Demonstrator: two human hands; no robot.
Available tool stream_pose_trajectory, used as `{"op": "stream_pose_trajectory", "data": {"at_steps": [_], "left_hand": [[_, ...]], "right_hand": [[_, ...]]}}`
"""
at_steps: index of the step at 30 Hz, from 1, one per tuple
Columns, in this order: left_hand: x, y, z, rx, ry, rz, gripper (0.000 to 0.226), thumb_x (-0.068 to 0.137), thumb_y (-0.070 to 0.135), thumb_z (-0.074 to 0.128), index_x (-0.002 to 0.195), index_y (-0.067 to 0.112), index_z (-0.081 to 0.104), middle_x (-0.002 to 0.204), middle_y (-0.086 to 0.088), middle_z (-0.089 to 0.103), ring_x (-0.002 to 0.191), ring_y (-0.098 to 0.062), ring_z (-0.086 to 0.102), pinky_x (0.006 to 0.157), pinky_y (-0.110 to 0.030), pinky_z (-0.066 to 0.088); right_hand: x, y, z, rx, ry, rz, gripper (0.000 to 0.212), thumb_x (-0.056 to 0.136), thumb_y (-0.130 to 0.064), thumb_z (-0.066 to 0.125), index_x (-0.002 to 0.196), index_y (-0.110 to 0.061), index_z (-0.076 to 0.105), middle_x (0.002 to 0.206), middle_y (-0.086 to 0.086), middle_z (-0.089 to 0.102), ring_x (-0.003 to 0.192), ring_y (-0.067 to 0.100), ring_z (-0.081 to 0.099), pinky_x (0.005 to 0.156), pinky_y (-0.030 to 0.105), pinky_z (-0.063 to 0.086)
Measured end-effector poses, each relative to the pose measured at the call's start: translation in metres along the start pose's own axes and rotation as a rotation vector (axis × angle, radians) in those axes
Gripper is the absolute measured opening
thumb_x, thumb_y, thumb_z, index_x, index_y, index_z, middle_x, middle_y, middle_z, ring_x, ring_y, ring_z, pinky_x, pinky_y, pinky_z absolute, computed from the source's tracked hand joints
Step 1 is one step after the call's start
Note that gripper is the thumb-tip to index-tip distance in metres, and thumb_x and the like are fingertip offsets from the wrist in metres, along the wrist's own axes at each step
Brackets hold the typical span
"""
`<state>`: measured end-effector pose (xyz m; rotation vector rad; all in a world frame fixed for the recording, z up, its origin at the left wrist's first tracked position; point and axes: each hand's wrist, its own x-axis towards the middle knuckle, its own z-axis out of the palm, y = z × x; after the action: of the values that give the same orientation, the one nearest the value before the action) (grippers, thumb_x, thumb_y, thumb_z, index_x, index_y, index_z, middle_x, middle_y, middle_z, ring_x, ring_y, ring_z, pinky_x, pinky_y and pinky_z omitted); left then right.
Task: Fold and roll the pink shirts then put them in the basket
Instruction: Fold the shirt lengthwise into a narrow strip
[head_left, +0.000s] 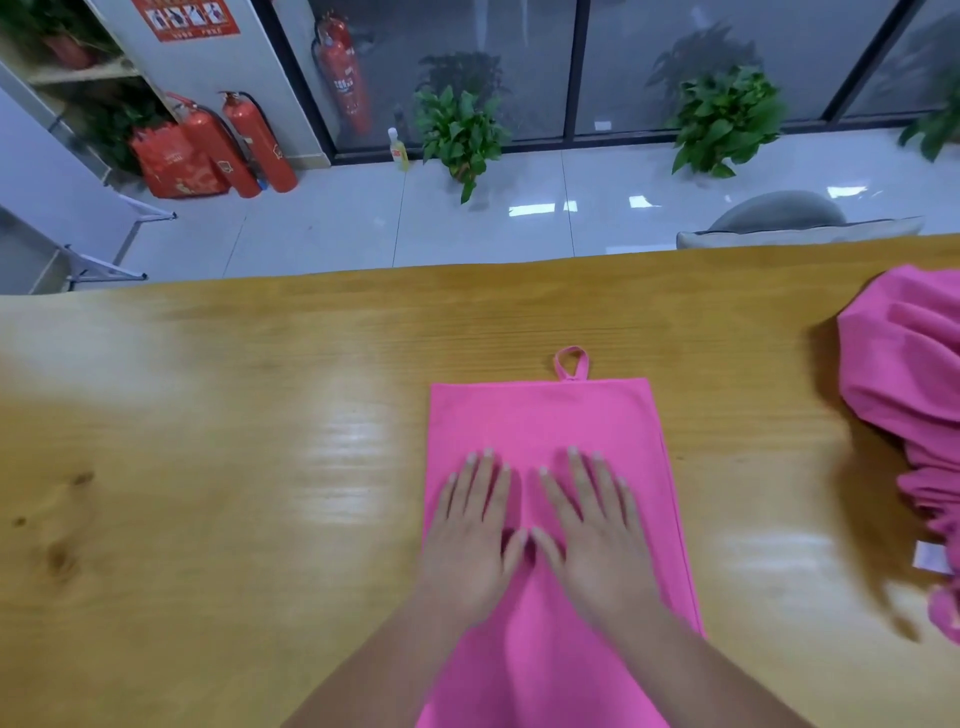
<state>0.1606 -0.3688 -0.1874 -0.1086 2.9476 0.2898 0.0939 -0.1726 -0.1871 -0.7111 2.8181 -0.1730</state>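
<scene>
Pink shirt (545, 415) lies flat beneath left grip (469, 543) and right grip (602, 540).

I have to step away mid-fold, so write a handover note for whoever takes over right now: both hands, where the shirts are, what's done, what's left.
Left grip: flat hand, straight fingers pressing the folded pink shirt.
Right grip: the same, beside it.
The shirt lies as a long strip on the wooden table.
A loose pink pile sits at the table's right edge.
No basket in view.
Done: lengthwise fold.
Left: roll it, basket it, then do the pile.
</scene>
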Motion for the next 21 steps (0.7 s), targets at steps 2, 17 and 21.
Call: {"op": "stream_pose_trajectory", "data": {"at_steps": [2,17,21], "left_hand": [[-0.043,-0.013,0.009,0.021,-0.023,0.043,0.082,0.106,0.065,0.035,0.170,0.023,0.004,0.177,-0.002,-0.008,0.163,-0.023,-0.010,0.130,-0.048,0.010],[-0.001,-0.006,-0.010,0.036,0.005,-0.093,0.079,0.105,0.060,0.030,0.169,0.017,0.011,0.177,-0.009,-0.002,0.163,-0.027,-0.010,0.131,-0.052,0.006],[-0.086,-0.005,0.016,0.030,-0.062,0.074,0.083,0.107,0.066,0.032,0.169,0.021,0.001,0.177,-0.002,-0.010,0.163,-0.023,-0.010,0.129,-0.047,0.006]], "right_hand": [[-0.042,0.015,0.007,-0.003,-0.014,-0.006,0.077,0.102,-0.073,0.035,0.168,-0.041,0.009,0.177,-0.002,-0.006,0.163,0.026,-0.006,0.128,0.057,0.019],[-0.009,0.005,-0.013,-0.037,-0.085,-0.073,0.077,0.103,-0.076,0.009,0.166,-0.038,-0.012,0.175,-0.001,-0.021,0.161,0.026,-0.020,0.132,0.053,0.005],[-0.094,0.015,0.010,-0.034,-0.079,-0.005,0.081,0.104,-0.072,0.031,0.169,-0.032,0.003,0.177,0.000,-0.010,0.163,0.024,-0.008,0.129,0.053,0.015]]}}
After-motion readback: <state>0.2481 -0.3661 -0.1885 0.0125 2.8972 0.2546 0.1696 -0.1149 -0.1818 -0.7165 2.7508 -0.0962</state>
